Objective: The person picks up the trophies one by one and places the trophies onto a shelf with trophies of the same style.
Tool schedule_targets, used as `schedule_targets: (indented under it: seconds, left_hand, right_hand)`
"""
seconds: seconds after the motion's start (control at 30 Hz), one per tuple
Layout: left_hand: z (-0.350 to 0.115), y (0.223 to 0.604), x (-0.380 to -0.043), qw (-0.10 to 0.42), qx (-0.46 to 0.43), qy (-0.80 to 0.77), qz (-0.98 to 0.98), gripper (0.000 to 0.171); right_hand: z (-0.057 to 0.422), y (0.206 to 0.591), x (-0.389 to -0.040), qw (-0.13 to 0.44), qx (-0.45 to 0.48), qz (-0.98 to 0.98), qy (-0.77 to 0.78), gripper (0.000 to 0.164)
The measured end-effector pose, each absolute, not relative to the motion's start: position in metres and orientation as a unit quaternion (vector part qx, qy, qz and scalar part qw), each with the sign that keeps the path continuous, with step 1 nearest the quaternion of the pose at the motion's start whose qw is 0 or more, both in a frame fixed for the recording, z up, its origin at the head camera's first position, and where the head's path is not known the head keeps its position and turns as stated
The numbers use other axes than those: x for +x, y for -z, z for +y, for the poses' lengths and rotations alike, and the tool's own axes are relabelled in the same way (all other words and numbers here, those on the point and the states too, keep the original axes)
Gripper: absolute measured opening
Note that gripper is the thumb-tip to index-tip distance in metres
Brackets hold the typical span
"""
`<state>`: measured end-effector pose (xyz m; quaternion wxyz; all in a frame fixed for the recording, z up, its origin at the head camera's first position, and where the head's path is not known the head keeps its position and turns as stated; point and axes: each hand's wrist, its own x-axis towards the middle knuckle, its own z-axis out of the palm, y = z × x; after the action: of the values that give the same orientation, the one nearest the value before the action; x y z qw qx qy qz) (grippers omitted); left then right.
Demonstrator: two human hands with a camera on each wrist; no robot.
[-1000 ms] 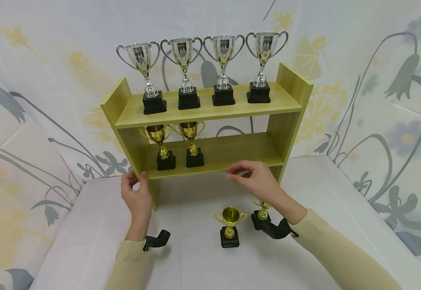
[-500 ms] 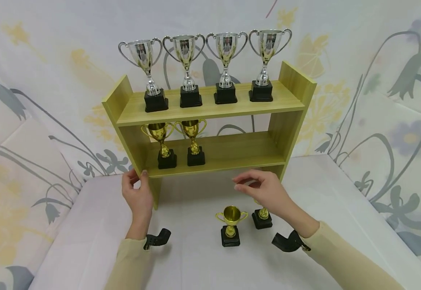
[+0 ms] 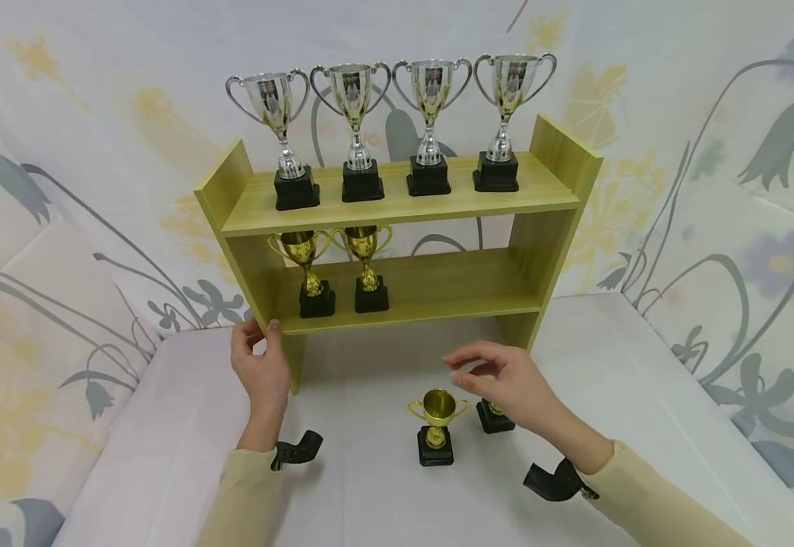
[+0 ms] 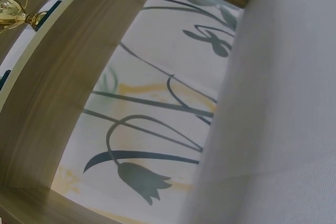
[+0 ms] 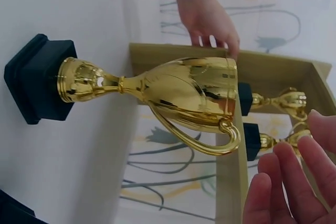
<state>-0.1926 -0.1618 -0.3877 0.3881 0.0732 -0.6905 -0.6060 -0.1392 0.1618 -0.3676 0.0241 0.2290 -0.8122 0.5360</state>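
Gold trophy (image 3: 439, 412) stands upright in front of the wooden shelf (image 3: 397, 215), shiny and curvy on a blocky black base (image 3: 435, 450). The left hand (image 3: 261, 372) grips the shelf's left side, maybe to keep it steady. The right hand (image 3: 510, 380), before the shelf, has loosely curved fingers, holding nothing.

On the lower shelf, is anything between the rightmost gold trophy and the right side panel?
Nothing; the head view shows bare lower shelf between that gold trophy and the side panel.
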Motion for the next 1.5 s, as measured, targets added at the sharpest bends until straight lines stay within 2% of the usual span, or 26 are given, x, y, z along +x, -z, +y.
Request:
schedule_targets:
  seconds: [0.2, 0.43, 0.57, 0.93, 1.5]
  left_hand:
    - [-0.161, 0.388, -0.194, 0.390, 0.076, 0.604, -0.691, 0.019]
    - [-0.176, 0.415, -0.211, 0.370, 0.090, 0.600, -0.703, 0.024]
    - [-0.177, 0.417, -0.211, 0.363, 0.091, 0.603, -0.705, 0.024]
    - [-0.162, 0.387, -0.194, 0.372, 0.092, 0.598, -0.704, 0.021]
    - [-0.163, 0.384, -0.191, 0.368, 0.085, 0.608, -0.698, 0.020]
  right_hand:
    - [0.163, 0.374, -0.136, 0.026, 0.242, -0.803, -0.544, 0.019]
    - [0.162, 0.381, -0.134, 0.015, 0.240, -0.797, -0.554, 0.021]
    - [0.162, 0.383, -0.132, 0.003, 0.235, -0.794, -0.561, 0.024]
    - [0.162, 0.396, -0.129, -0.028, 0.235, -0.791, -0.565, 0.035]
    - [0.159, 0.410, -0.129, -0.028, 0.240, -0.793, -0.559, 0.042]
